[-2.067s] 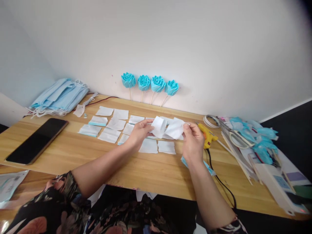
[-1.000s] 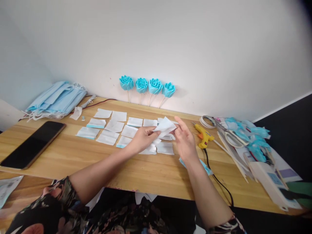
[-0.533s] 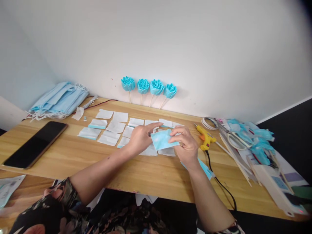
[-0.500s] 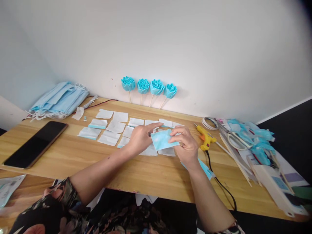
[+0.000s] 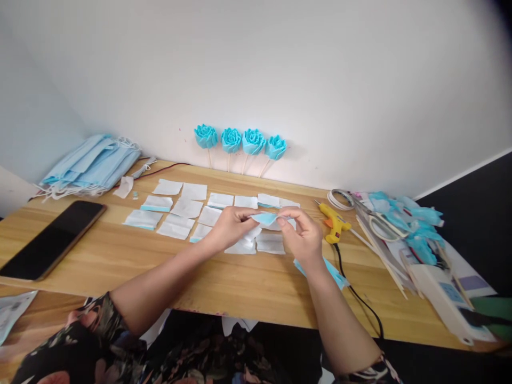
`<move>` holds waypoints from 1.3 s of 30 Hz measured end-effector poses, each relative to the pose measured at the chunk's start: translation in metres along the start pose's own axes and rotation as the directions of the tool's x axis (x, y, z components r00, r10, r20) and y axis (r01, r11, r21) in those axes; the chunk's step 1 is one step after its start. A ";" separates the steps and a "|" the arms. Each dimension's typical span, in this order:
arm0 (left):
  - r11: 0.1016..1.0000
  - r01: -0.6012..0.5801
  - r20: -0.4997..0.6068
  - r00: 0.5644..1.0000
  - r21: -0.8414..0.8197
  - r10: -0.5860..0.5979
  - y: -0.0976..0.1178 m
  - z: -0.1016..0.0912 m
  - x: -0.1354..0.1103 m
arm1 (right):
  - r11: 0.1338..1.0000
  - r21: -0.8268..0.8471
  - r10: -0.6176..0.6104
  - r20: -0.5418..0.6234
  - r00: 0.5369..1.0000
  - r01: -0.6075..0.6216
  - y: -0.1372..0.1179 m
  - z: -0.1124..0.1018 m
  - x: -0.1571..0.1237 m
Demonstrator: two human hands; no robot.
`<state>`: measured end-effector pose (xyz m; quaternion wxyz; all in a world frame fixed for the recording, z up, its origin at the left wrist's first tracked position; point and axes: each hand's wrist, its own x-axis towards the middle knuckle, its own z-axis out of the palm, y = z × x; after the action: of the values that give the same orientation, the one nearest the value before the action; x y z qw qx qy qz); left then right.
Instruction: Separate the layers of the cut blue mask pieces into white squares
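Between both hands, above the wooden table, is a small blue and white piece of face mask fabric (image 5: 264, 218), folded or tilted so little of its face shows. My left hand (image 5: 232, 228) pinches its left end. At the other end, my right hand (image 5: 303, 234) grips it between thumb and fingers. Beneath and around the hands lie several cut white fabric pieces (image 5: 188, 208) in rows, some with a blue edge. A blue strip of fabric (image 5: 334, 274) lies partly under my right wrist.
Several blue fabric roses (image 5: 253, 141) on sticks lean against the wall. A yellow glue gun (image 5: 334, 223) with a black cord lies right, near scissors (image 5: 386, 226), a tape roll (image 5: 340, 199) and blue scraps (image 5: 422, 246). Stacked masks (image 5: 90, 165) and a phone (image 5: 54, 240) are left.
The fabric piece, earlier showing its flat blue face, is now tipped or folded to a narrower shape. My left hand's stretched finger has closed onto it. The view has shifted slightly.
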<state>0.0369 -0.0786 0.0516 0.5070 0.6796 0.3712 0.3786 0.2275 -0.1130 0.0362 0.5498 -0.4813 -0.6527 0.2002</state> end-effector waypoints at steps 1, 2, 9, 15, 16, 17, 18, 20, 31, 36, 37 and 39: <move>0.996 0.068 0.020 0.998 -0.062 -0.067 0.001 0.001 0.000 | 0.998 -0.011 0.060 -0.035 0.998 -0.060 0.003 0.000 0.000; 0.984 0.133 0.039 0.991 -0.116 -0.129 0.002 0.001 0.001 | 0.994 -0.011 0.111 -0.068 0.992 -0.112 0.005 0.001 0.000; 0.897 0.234 -0.065 0.958 -0.374 -0.278 0.008 -0.010 0.005 | 0.974 0.161 0.218 -0.487 0.845 -0.158 0.005 -0.027 0.023; 0.897 0.210 -0.067 0.965 -0.390 -0.255 0.000 -0.011 0.007 | 0.990 0.115 0.128 -0.533 0.836 -0.078 -0.014 -0.070 0.046; 0.897 0.216 -0.056 0.965 -0.387 -0.257 -0.001 -0.010 0.007 | 0.992 0.093 0.124 -0.511 0.851 -0.088 -0.014 -0.075 0.051; 0.896 0.224 -0.047 0.964 -0.384 -0.262 -0.002 -0.009 0.007 | 0.992 0.070 0.124 -0.484 0.866 -0.103 -0.012 -0.080 0.057; 0.895 0.235 -0.038 0.963 -0.380 -0.269 -0.002 -0.007 0.007 | 0.992 0.048 0.129 -0.452 0.883 -0.120 -0.008 -0.084 0.063; 0.893 0.261 -0.022 0.957 -0.366 -0.288 0.000 -0.005 0.006 | 0.982 -0.008 0.171 -0.395 0.903 -0.189 0.006 -0.090 0.075; 0.890 0.359 0.070 0.932 -0.281 -0.354 0.009 0.000 0.003 | 0.838 -0.190 0.513 -0.040 0.857 -0.511 0.072 -0.063 0.108; 0.885 0.370 0.076 0.928 -0.282 -0.364 0.007 0.000 0.004 | 0.784 -0.317 0.574 0.043 0.818 -0.534 0.094 -0.050 0.120; 0.883 0.375 0.084 0.926 -0.281 -0.367 0.007 0.000 0.004 | 0.773 -0.350 0.579 0.052 0.813 -0.529 0.099 -0.049 0.122; 0.880 0.381 0.097 0.924 -0.285 -0.369 0.007 0.000 0.004 | 0.758 -0.417 0.575 0.067 0.815 -0.501 0.108 -0.051 0.125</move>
<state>0.0395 -0.0764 0.0588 0.6746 0.5179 0.4241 0.3111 0.3263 0.0287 0.0329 0.2989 -0.7246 -0.5616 0.2649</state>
